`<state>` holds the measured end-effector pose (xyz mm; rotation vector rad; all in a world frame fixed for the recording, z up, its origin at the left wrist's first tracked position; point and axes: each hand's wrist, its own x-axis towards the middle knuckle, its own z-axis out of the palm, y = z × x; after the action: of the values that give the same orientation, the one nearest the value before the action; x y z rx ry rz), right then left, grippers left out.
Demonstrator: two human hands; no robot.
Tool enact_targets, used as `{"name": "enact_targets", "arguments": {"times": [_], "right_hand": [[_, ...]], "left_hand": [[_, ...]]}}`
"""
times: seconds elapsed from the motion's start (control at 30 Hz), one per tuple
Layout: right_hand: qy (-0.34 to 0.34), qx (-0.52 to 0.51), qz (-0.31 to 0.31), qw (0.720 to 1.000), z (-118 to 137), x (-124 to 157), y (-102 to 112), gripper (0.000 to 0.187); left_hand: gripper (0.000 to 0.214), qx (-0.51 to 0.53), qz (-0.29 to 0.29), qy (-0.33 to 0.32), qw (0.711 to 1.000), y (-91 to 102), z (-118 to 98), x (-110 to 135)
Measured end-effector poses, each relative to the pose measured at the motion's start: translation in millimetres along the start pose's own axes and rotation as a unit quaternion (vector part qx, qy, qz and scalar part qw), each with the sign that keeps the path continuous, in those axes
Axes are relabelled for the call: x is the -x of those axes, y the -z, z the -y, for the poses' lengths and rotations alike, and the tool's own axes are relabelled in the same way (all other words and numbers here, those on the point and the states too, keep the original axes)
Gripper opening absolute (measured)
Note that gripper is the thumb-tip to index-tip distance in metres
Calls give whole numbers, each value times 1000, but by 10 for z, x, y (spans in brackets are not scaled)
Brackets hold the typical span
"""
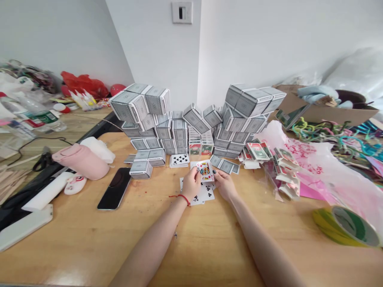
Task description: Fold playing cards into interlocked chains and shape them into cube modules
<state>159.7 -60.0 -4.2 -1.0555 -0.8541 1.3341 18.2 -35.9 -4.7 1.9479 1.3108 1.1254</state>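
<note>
Between my two hands is a playing card (207, 172) with a red-suited court figure face up. My left hand (191, 186) pinches its left side between thumb and fingers, and a red string circles that wrist. At the card's right edge, my right hand (226, 185) grips it with the fingertips. Loose cards (206, 194) with black clubs lie on the table underneath, partly covered by my left hand. Farther back rest a spade card (180, 160) and some face-down grey cards (224, 164). Boxy blocks with grey card backs form stacks on the left (143, 131) and right (239, 127).
A black phone (114, 189), pink bottle (82, 161) and white roll (48, 192) lie to the left. At right are card boxes (259, 152), yellow-green tape (326, 227), a pink-printed plastic bag (317, 159) and a cardboard box (329, 105). A wall stands behind.
</note>
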Motion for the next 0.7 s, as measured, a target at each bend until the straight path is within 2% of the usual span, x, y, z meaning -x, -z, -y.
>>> {"name": "enact_targets", "arguments": {"times": [0.13, 0.47, 0.6, 0.7], "right_hand": [[-14, -16, 19, 1000, 12, 17, -14, 37], [18, 66, -24, 997, -128, -30, 48, 33], [49, 104, -31, 993, -143, -17, 35, 35], [74, 139, -16, 987, -143, 24, -11, 33]], "left_hand": [[20, -3, -2, 5, 1000, 24, -20, 10], [24, 39, 28, -3, 999, 103, -50, 28], [25, 84, 45, -13, 995, 139, -70, 12], [16, 143, 61, -24, 988, 147, -99, -17]]}}
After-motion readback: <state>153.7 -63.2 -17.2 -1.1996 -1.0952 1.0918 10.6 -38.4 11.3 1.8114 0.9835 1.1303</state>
